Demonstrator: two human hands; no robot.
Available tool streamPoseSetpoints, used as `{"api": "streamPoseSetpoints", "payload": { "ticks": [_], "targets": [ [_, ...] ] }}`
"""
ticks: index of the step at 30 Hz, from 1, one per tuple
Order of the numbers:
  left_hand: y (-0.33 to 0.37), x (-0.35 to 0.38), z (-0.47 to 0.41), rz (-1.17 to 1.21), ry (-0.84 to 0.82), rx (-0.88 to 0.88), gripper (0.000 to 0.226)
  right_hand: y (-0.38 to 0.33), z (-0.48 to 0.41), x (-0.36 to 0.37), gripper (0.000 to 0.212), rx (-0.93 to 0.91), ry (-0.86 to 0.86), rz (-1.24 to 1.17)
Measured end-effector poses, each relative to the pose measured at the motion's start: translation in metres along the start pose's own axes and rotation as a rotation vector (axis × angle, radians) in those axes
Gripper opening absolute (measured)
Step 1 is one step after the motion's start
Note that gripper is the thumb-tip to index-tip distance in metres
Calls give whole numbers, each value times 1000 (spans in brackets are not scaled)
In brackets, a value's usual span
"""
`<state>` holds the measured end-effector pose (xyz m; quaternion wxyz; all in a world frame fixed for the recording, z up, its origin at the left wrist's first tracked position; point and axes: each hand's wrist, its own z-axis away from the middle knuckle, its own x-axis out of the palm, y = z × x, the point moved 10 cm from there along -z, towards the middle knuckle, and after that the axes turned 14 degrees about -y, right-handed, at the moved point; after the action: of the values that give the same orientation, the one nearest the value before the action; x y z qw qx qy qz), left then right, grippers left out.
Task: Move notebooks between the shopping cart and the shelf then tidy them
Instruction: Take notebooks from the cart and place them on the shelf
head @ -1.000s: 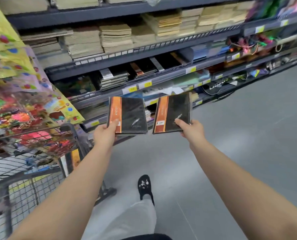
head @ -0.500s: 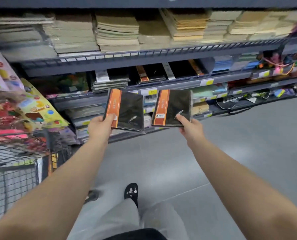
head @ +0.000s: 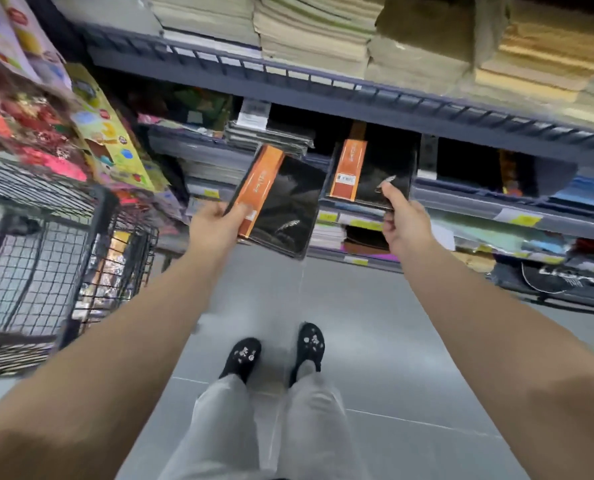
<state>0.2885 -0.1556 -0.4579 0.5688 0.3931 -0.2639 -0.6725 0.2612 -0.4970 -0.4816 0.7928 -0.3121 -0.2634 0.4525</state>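
Notebooks, two, black with orange spine band. Left hand (head: 216,223) pinches near-left corner of left notebook (head: 281,206), tilted, in air short of shelf. Right hand (head: 404,225) clamps near edge of right notebook (head: 371,173), at middle shelf (head: 462,199) lip. Shopping cart (head: 46,258) at left. Risk: corner pinch slips, left notebook drops to floor; right notebook catches shelf lip, knocks stacked stock.

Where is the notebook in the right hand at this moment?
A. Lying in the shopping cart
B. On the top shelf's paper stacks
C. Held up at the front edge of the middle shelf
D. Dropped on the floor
C: the right hand pinches the black-and-orange notebook by its lower corner at the middle shelf.
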Motion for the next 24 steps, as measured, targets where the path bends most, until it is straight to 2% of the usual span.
{"api": "streamPoseSetpoints", "payload": {
  "ticks": [2, 6, 8, 10, 13, 18, 24],
  "targets": [
    [-3, 11, 1, 26, 30, -13, 22, -9, -20, -1, 30, 24, -20, -58],
    [-10, 29, 2, 107, 70, -35, 29, -6, -47, -4, 43, 68, -47, -241],
    [-17, 33, 3, 134, 82, -49, 32, 3, -52, -1, 30, 98, -107, -292],
    [-24, 35, 3, 154, 88, -75, 29, 14, -52, 3, 22, 143, -163, -267],
    [-33, 36, 4, 174, 96, -101, 27, 23, -56, 5, 27, 175, -183, -194],
    [-41, 37, 6, 185, 92, -105, 21, 3, -71, 14, 8, 48, -160, -158],
    [-42, 45, 6, 189, 55, -97, 16, -11, -82, 20, 21, 43, -104, -120]
  ]
}}
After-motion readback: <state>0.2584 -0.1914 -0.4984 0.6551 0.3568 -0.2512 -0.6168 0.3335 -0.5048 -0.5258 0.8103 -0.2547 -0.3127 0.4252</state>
